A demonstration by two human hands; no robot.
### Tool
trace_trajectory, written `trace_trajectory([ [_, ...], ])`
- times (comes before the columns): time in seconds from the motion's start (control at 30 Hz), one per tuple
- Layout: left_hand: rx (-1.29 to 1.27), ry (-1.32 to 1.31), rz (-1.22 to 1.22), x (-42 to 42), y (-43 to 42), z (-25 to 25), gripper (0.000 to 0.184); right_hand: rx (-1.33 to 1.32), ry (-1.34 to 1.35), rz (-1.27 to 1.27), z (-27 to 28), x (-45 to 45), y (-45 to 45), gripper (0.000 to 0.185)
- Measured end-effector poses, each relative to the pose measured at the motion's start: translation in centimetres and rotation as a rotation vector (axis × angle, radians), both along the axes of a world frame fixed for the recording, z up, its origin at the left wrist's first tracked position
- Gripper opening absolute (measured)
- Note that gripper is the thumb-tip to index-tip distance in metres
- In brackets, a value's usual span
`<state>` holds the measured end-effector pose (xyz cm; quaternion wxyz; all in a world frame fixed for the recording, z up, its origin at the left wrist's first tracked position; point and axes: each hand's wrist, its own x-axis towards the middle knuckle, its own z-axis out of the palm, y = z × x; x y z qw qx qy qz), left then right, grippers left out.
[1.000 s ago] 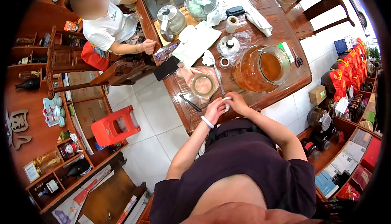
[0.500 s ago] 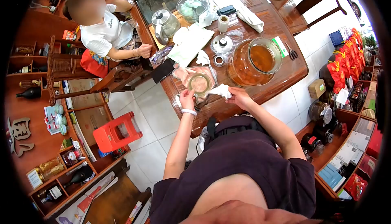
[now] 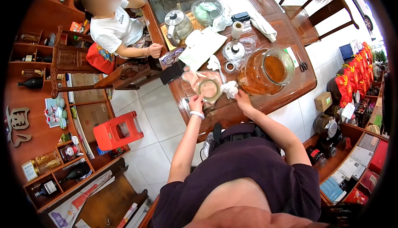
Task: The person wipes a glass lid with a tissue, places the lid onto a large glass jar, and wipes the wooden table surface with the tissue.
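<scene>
My left hand (image 3: pixel 196 104), with a white band at the wrist, is closed on a dark pen-like stick (image 3: pixel 187 100) at the table's near edge. It is beside the round glass ring (image 3: pixel 208 89) lying on pinkish cloth or plastic. My right hand (image 3: pixel 243 100) has its fingers against a crumpled white tissue (image 3: pixel 229 89), just right of the ring. Behind that hand stands the large glass jar (image 3: pixel 265 71) of amber liquid. A small dark-rimmed ring (image 3: pixel 229 66) and a metal lid with a black knob (image 3: pixel 235 50) are farther back.
The wooden table (image 3: pixel 290 97) also bears a black phone (image 3: pixel 172 73), a glass kettle (image 3: pixel 178 25), a glass bowl (image 3: pixel 207 10), a white roll (image 3: pixel 236 30) and scissors (image 3: pixel 303 65). A seated person (image 3: pixel 116 29) is at the left, near a red stool (image 3: pixel 118 131).
My hands were together over white tissue, then moved apart. My left hand went to the left onto the dark stick, and the tissue in my right hand came down beside the glass ring.
</scene>
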<state>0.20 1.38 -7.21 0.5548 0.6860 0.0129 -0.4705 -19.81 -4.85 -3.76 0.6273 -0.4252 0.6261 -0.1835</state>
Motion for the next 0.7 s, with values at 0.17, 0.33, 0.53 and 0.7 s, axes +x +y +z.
trace_trajectory([
  [0.17,0.036,-0.167,-0.098,0.3,0.0,-1.0,0.021,-0.762,0.233,0.410,2.1,2.0,0.2,0.037],
  [0.33,0.025,-0.471,-0.138,0.5,-0.4,0.2,0.020,-0.611,0.361,0.384,1.7,7.9,-6.5,0.033],
  [0.53,-0.265,-0.824,-0.397,1.3,-7.1,3.2,0.027,-0.502,0.635,0.453,-2.2,8.9,-9.0,0.034],
  [0.7,-0.141,-1.152,-0.668,-0.1,-13.7,1.2,0.041,-0.432,0.573,0.410,-2.2,8.4,-9.1,0.028],
])
